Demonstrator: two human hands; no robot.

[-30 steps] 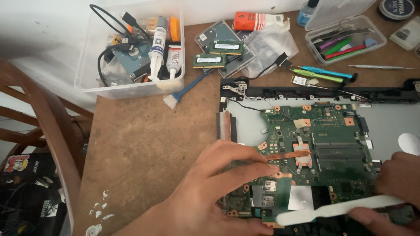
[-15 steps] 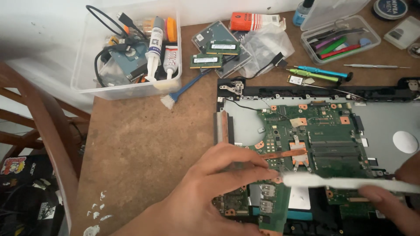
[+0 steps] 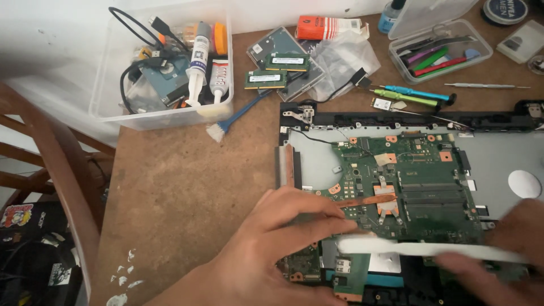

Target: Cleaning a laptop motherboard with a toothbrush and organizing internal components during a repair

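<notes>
White and flat, the ribbon cable (image 3: 425, 248) lies left to right across the near edge of the green motherboard (image 3: 408, 187), stretched between my hands. My left hand (image 3: 272, 255) presses its left end with the forefinger extended, fingers loosely spread. My right hand (image 3: 504, 255), blurred, pinches the right end. The opened laptop chassis (image 3: 498, 164) rests on the brown surface (image 3: 181, 187).

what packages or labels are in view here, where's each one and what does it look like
Orange box: flat carton lying at the table's top centre, orange with a white end.
Tubes: two white tubes with printed labels, standing in the clear bin at top left.
Round tin: dark blue lid with white print, top right corner.
Memory sticks: two green boards with white stickers, right of the bin.
Blue bottle: right of the orange box, dark cap.
</notes>
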